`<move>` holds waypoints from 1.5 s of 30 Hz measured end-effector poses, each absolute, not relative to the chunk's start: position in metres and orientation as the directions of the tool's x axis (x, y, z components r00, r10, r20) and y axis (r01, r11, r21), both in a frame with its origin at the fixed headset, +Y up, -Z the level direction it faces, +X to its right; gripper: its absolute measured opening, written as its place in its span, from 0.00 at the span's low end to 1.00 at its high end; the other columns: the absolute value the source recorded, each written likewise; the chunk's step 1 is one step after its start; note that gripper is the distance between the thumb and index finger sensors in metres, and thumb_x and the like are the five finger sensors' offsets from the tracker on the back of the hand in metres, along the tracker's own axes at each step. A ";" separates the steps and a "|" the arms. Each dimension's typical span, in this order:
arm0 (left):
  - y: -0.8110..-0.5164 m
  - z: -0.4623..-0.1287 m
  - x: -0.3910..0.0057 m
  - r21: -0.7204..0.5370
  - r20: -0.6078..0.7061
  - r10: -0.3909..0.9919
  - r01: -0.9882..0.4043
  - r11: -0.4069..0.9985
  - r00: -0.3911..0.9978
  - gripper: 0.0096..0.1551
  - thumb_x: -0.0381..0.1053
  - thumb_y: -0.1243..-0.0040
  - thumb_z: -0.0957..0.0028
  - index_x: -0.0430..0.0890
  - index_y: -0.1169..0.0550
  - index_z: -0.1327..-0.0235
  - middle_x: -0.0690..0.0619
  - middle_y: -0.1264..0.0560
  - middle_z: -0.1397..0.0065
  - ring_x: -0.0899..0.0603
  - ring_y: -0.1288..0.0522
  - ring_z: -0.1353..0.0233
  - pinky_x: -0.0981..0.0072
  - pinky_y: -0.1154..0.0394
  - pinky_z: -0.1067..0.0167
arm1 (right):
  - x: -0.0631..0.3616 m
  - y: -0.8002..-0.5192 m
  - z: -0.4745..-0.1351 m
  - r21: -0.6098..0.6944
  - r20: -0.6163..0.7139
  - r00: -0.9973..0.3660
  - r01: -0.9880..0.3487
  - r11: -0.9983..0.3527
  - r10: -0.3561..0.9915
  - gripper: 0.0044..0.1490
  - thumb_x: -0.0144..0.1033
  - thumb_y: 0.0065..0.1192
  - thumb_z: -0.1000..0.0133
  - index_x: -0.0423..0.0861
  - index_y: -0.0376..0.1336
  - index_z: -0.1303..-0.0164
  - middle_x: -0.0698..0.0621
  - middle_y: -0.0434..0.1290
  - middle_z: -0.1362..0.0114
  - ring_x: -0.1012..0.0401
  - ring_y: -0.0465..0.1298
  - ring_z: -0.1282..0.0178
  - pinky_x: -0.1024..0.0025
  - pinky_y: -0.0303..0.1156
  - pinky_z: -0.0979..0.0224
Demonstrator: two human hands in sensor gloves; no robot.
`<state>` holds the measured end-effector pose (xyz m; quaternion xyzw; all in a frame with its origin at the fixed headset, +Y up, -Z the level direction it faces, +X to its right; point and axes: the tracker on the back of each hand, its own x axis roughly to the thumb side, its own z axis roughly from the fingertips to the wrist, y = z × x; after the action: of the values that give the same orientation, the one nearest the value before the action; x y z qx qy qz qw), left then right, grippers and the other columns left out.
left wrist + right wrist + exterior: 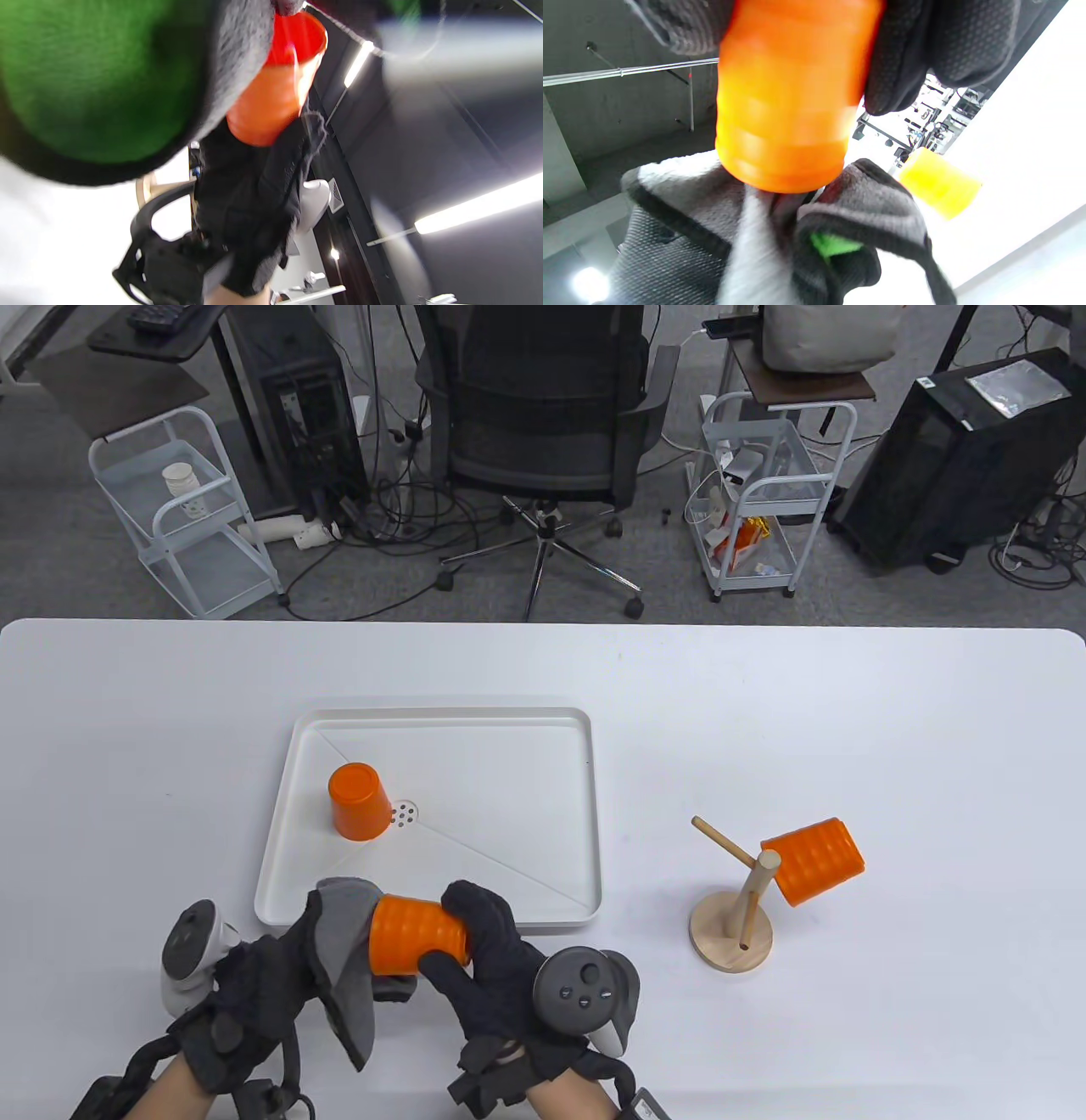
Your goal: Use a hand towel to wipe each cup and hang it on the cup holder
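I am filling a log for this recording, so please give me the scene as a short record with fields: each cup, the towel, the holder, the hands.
held cup: ribbed orange cup, on its side, above the table's near edge
right hand: grips the held cup
left hand: holds grey towel against the cup's end
hung cup: ribbed orange cup on a peg of the wooden holder
free peg: one, pointing up-left
waiting cup: smooth orange cup, upside down in white tray
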<state>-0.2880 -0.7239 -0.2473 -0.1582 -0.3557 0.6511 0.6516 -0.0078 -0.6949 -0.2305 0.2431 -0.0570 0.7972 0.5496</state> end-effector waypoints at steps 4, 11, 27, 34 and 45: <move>-0.721 -0.245 -0.285 -0.672 0.295 0.955 -0.718 0.182 -0.034 0.52 0.79 0.65 0.50 0.55 0.54 0.17 0.48 0.58 0.11 0.22 0.41 0.22 0.25 0.41 0.32 | -0.013 -0.698 -0.229 0.203 0.446 -0.286 -0.891 -0.407 0.848 0.48 0.56 0.54 0.45 0.47 0.40 0.24 0.36 0.57 0.22 0.43 0.78 0.42 0.42 0.74 0.34; -0.723 -0.242 -0.273 -0.653 0.293 0.954 -0.716 0.249 0.064 0.42 0.72 0.52 0.43 0.67 0.55 0.22 0.52 0.61 0.13 0.25 0.38 0.22 0.27 0.40 0.30 | -0.019 -0.699 -0.226 0.228 0.457 -0.288 -0.877 -0.424 0.842 0.48 0.56 0.54 0.45 0.47 0.40 0.24 0.36 0.56 0.22 0.44 0.78 0.41 0.42 0.74 0.33; -0.716 -0.230 -0.254 -0.577 0.501 0.801 -0.564 0.591 0.327 0.49 0.68 0.39 0.48 0.74 0.60 0.32 0.56 0.66 0.17 0.36 0.30 0.29 0.34 0.36 0.27 | -0.013 -0.719 -0.235 0.330 0.126 -0.177 -0.920 -0.209 0.976 0.48 0.61 0.52 0.45 0.35 0.53 0.29 0.29 0.73 0.40 0.51 0.87 0.68 0.50 0.85 0.59; -0.708 -0.221 -0.250 -0.466 0.639 0.647 -0.461 0.755 0.415 0.49 0.69 0.39 0.48 0.75 0.60 0.33 0.58 0.67 0.17 0.37 0.30 0.28 0.34 0.36 0.26 | -0.009 -0.725 -0.237 0.346 0.013 -0.157 -0.926 -0.151 0.988 0.50 0.64 0.52 0.47 0.32 0.60 0.34 0.30 0.80 0.51 0.55 0.88 0.79 0.55 0.86 0.70; -0.723 -0.233 -0.257 -0.616 0.431 0.874 -0.634 0.468 0.225 0.49 0.70 0.40 0.49 0.73 0.60 0.31 0.54 0.63 0.17 0.40 0.23 0.37 0.37 0.28 0.34 | -0.016 -0.708 -0.230 0.274 0.352 -0.250 -0.894 -0.355 0.902 0.48 0.63 0.51 0.46 0.38 0.52 0.28 0.32 0.73 0.38 0.52 0.85 0.66 0.51 0.83 0.56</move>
<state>-0.2574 -0.7225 -0.2328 -0.1571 -0.3819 0.4913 0.7669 -0.0161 -0.7080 -0.2301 0.2288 0.0089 0.7906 0.5679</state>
